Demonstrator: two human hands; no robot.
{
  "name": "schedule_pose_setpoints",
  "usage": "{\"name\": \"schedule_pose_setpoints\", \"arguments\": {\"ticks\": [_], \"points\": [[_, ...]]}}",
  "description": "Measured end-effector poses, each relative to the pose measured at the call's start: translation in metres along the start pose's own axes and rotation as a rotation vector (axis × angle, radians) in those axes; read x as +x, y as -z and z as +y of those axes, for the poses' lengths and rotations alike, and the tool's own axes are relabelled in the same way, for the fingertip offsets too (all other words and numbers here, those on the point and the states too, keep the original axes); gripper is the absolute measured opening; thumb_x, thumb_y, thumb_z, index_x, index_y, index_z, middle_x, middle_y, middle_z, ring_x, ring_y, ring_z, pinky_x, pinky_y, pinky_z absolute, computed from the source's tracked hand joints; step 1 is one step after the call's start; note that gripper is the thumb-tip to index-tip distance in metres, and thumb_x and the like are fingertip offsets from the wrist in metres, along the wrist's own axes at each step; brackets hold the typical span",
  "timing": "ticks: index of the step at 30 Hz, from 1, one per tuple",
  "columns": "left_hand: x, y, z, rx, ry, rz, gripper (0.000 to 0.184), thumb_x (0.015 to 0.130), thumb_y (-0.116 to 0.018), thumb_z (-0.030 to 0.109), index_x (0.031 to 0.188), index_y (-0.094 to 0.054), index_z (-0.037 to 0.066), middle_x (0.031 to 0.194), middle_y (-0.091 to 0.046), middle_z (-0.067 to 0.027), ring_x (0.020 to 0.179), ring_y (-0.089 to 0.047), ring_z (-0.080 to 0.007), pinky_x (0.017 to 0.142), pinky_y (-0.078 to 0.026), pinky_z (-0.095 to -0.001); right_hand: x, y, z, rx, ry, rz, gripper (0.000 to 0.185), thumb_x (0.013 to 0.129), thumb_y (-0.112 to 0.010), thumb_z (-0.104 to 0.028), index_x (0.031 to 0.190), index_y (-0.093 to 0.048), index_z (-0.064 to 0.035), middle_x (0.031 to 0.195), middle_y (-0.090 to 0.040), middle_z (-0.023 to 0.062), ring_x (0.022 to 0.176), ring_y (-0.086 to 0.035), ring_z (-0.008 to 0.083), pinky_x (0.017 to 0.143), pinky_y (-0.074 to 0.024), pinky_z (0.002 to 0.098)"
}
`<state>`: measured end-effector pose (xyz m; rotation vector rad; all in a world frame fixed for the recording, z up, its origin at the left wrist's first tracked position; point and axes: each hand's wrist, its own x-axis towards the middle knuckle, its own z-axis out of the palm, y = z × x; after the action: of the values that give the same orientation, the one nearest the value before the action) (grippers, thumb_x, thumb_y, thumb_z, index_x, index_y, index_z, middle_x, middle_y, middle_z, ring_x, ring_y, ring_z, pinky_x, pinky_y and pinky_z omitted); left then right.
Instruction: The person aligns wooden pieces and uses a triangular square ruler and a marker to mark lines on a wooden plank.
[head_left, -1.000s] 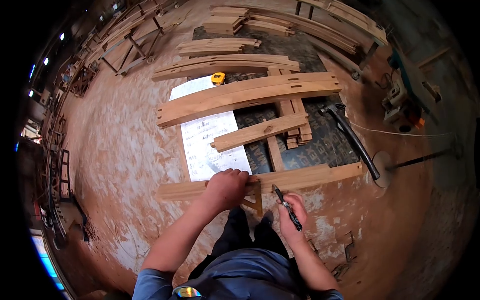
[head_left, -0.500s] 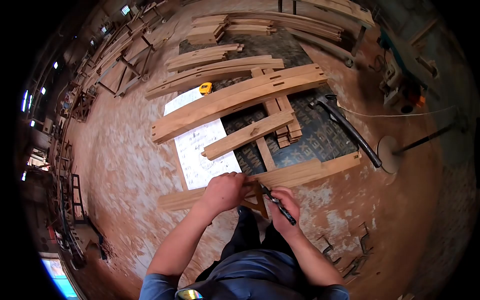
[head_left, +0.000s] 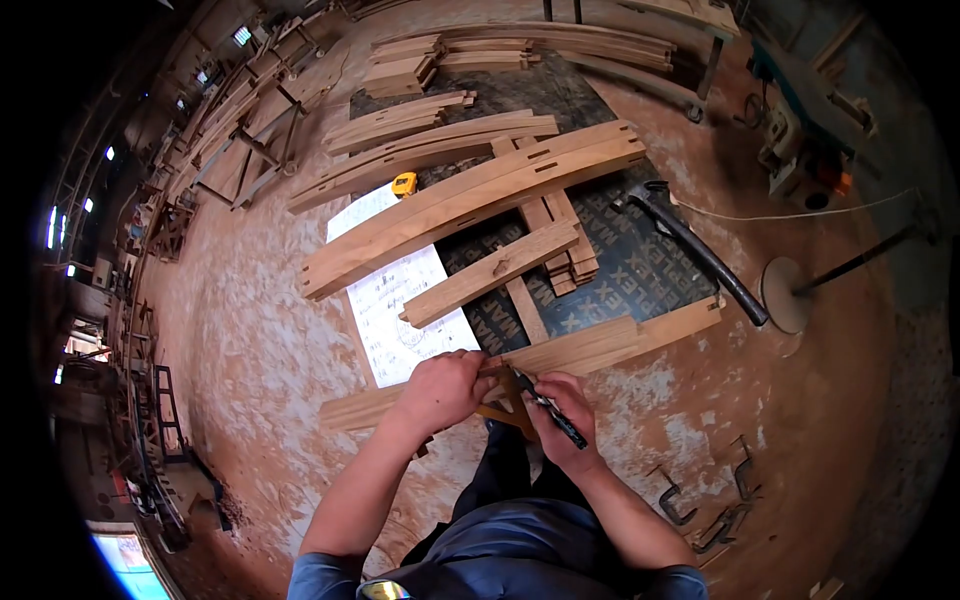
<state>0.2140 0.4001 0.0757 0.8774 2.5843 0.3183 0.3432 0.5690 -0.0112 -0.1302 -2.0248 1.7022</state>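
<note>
My left hand (head_left: 441, 390) is closed at the near edge of a long wooden board (head_left: 580, 348), gripping a brown triangular set square (head_left: 517, 408) against it. My right hand (head_left: 566, 425) is wrapped round a black pen (head_left: 556, 418). The pen's tip points at the board, right beside the square; whether it touches the wood I cannot tell. Just beyond my left hand lies a white paper sheet (head_left: 385, 335) with handwriting, partly under a short wooden piece (head_left: 490, 274).
A long mortised beam (head_left: 470, 205) crosses the dark plywood panel (head_left: 640, 270). A yellow tape measure (head_left: 404, 185) sits behind it. To the right lies a hammer (head_left: 705, 255) with a black handle. Several clamps (head_left: 722, 525) rest on the floor, and a machine (head_left: 810, 170) stands at far right.
The view has shifted slightly. Both hands stay at the same spot on the board, with the square and the pen still held; the pen's tip sits slightly closer to the square's top.
</note>
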Motion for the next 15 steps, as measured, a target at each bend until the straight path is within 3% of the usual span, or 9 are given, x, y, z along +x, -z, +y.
{"name": "schedule_pose_setpoints", "arguments": {"ticks": [15], "points": [[0.0009,0.0023,0.0005,0.002,-0.003,-0.019,0.033,0.096,-0.065,0.032,0.111,-0.067,0.003,0.099,-0.072,-0.0218,0.092,-0.071,-0.0417,0.081,-0.057,-0.0497,0.0044,0.0006,-0.0012,-0.020,0.034,-0.021,0.028,0.079,-0.081,0.000,0.105,-0.069,-0.0001,0.102,-0.073,0.0130,0.108,-0.066,0.0350,0.092,-0.0539,0.0431]]}}
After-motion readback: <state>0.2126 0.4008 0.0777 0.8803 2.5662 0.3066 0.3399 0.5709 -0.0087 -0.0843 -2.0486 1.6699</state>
